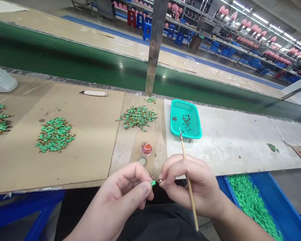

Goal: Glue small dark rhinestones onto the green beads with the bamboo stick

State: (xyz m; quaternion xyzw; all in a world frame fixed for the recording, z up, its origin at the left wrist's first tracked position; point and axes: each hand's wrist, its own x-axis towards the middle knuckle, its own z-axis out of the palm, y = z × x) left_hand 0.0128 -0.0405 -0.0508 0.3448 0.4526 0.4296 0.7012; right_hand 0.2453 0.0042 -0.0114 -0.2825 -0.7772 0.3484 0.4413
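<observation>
Okay, checking my head-cam feed from here: both hands are up close together over the bench edge. The left hand (120,192) is mostly curled, pinching a tiny green bead (153,183) between thumb and fingers. The right hand (188,184) is curled too, with its fingertips (163,174) on a small metallic piece (160,181), too small for me to make out, just beside that bead. It also holds a thin wooden brush (189,180) that runs through the hand, its dark tip pointing up toward a teal plastic basket (185,118) with dark bits scattered inside. Right ahead of the hands, on a cardboard sheet (90,157), sit a bottle cap with red stuff in it (146,149) and a second cap (142,161) just below it. Further up the cardboard are loose piles of green-and-gold beads (137,117), with a bigger pile (54,135) off to the left. Down at the lower right, a blue tray (273,197) is heaped with flat green pieces (251,207). Past the bench runs a green conveyor belt (65,50).
</observation>
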